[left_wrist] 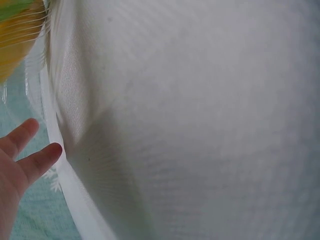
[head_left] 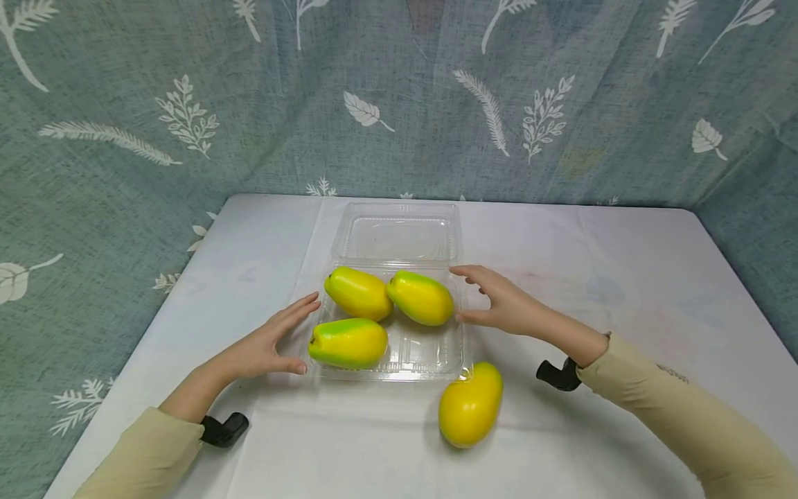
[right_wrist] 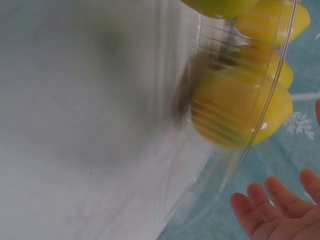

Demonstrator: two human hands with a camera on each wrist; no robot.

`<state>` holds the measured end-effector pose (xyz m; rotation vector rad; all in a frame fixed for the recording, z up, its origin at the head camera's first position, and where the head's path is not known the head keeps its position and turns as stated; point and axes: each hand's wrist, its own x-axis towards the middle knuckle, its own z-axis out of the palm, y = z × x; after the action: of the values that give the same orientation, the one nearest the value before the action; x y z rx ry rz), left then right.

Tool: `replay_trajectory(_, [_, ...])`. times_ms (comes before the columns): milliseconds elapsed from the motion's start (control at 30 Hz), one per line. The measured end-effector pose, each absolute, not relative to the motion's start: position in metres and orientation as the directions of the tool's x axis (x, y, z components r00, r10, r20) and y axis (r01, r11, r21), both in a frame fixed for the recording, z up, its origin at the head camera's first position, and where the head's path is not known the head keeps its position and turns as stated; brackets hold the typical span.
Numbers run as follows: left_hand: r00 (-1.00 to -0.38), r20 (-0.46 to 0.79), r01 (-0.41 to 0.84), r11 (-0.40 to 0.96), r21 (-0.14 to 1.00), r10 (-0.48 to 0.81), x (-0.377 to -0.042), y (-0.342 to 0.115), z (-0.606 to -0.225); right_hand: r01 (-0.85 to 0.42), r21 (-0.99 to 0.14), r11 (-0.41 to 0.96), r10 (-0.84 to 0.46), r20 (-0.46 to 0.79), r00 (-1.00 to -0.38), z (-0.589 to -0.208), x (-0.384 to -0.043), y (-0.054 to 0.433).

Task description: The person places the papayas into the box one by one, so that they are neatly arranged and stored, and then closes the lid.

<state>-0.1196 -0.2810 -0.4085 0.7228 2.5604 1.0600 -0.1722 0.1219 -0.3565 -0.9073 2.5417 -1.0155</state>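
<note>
A clear plastic clamshell box (head_left: 430, 357) lies with its lid folded back. Inside are three yellow-green mangoes: one at the back left (head_left: 358, 294), one at the back right (head_left: 421, 298) and one at the front left (head_left: 349, 343). My left hand (head_left: 264, 350) is beside the box's left side, fingers spread and holding nothing. On the other side, my right hand (head_left: 501, 299) has its fingertips and thumb right at the box's right rim, also without a mango. A fourth, mostly yellow mango (head_left: 470, 407) rests on the cloth at the box's front right corner.
The transparent lid (head_left: 399, 239) lies flat behind the box. A white cloth (head_left: 623, 291) covers the table, and a blue-green leaf-patterned curtain (head_left: 411, 104) hangs behind it. Black wrist mounts (head_left: 226, 430) stick out below both sleeves.
</note>
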Motion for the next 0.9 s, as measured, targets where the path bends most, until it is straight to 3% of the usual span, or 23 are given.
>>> replay_trajectory(533, [-0.834,-0.063,0.346,0.608,0.715,0.548,-0.120,-0.281,-0.408,-0.287,-0.764,0.577,-0.626,-0.188,-0.757,-0.376,-0.132,0.150])
replay_trajectory(900, [-0.837,-0.068,0.340,0.613,0.713,0.543,-0.119,-0.280,-0.407,-0.214,-0.834,0.508,-0.722,-0.277,-0.634,-0.388,-0.121,0.161])
